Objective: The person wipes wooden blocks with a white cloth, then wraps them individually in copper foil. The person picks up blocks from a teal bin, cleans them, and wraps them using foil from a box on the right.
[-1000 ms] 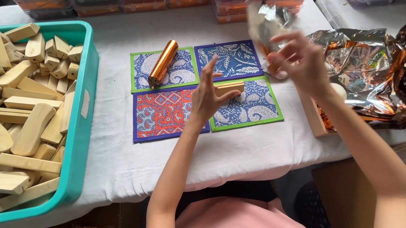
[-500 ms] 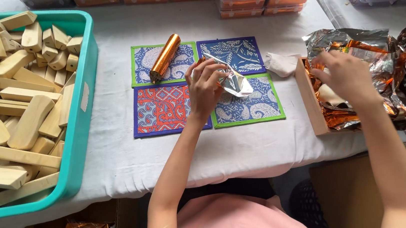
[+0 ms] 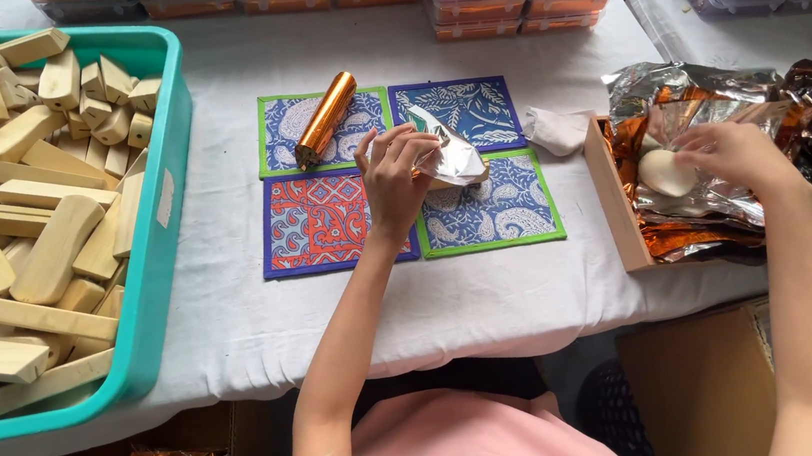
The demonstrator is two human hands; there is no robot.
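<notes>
four patterned mats [image 3: 340,220], one copper roll [image 3: 325,119], two hands [image 3: 393,181] busy

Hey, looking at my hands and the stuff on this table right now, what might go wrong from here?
1. The left hand pins the silver foil piece alone; with no second hand on it, the foil may crumple or tear.
2. The copper foil roll lies loose on the patterned mats beside that hand; a nudge might send it rolling.
3. The right hand reaches into heaped foil sheets in the wooden tray; sheets might spill over its wall.
</notes>
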